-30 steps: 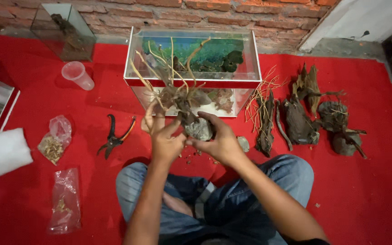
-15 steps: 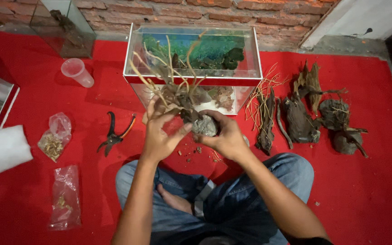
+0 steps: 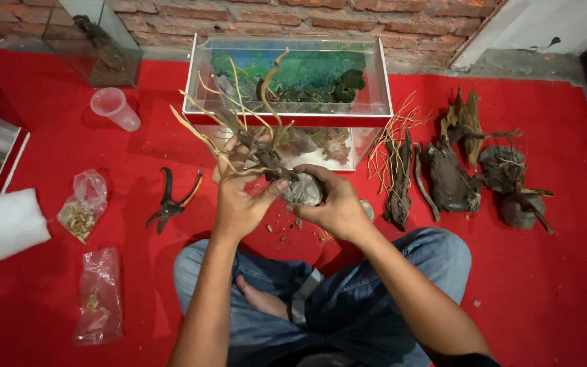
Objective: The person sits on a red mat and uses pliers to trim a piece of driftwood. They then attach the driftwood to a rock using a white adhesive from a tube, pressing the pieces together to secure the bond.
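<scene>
I sit cross-legged on a red mat (image 3: 565, 292). My left hand (image 3: 238, 204) grips a piece of driftwood (image 3: 253, 139) with long pale twigs that fan up and to the left. My right hand (image 3: 334, 207) holds a grey stone (image 3: 304, 190) against the base of that wood. Both hands are raised in front of a small glass aquarium (image 3: 287, 109) with green plants inside. Small crumbs lie on the mat below my hands.
Cutting pliers (image 3: 171, 200) lie left of my hands. Two plastic bags (image 3: 83, 211), (image 3: 98, 299), a white foam pad (image 3: 5, 228) and a plastic cup (image 3: 113, 109) sit further left. Dark driftwood pieces (image 3: 453, 170) and twigs (image 3: 392, 160) lie right. Another glass tank (image 3: 100, 41) stands by the brick wall.
The hands and the wood with the stone stay near the same place; the twigs have tilted slightly left and the fingers have shifted on the stone.
</scene>
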